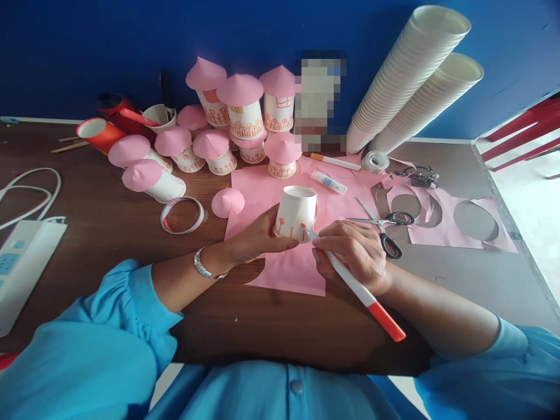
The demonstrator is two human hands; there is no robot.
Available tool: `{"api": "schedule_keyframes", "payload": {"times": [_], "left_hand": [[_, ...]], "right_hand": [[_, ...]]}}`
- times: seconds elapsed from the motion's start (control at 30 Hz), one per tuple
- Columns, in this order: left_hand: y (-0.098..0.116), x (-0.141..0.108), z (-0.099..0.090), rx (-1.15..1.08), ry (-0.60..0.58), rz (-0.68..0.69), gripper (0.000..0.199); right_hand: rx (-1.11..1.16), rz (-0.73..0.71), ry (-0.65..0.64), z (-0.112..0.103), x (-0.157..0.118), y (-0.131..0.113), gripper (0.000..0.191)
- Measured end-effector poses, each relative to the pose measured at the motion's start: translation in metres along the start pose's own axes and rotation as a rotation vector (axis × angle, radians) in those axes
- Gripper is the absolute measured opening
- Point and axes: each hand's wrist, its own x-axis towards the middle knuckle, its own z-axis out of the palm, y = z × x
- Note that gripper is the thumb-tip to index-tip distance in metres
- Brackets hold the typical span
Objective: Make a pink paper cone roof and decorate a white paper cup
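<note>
My left hand (pixel 258 236) is wrapped round an upside-down white paper cup (pixel 298 204), gripping it low on its left side. Red flowers and stems are drawn along the cup's lower part. In my right hand (pixel 356 254) is a marker pen (pixel 356 283) with a white barrel and a red end; its tip touches the cup beside a drawn flower. Under both hands lies pink paper (pixel 301 274) with cut edges. A small pink paper cone (pixel 228 202) rests just left of the cup.
Several decorated cups with pink cone roofs (pixel 240 90) stand at the back. Scissors (pixel 396 218), cut-out pink paper (pixel 464 233) and tape (pixel 375 161) lie at right, before tall paper cup stacks (pixel 411 76). A glue stick (pixel 329 181) sits behind the cup; a power strip (pixel 41 251) is far left.
</note>
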Motion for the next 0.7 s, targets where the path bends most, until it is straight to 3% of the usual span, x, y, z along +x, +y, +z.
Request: {"api": "schedule_keyframes", "payload": {"times": [0.7], "left_hand": [[-0.0005,0.0015,-0.0003,-0.018,-0.016,0.032,0.049]], "right_hand": [[-0.016,0.019,0.026,-0.0001,-0.0011,0.0003,0.024]]}}
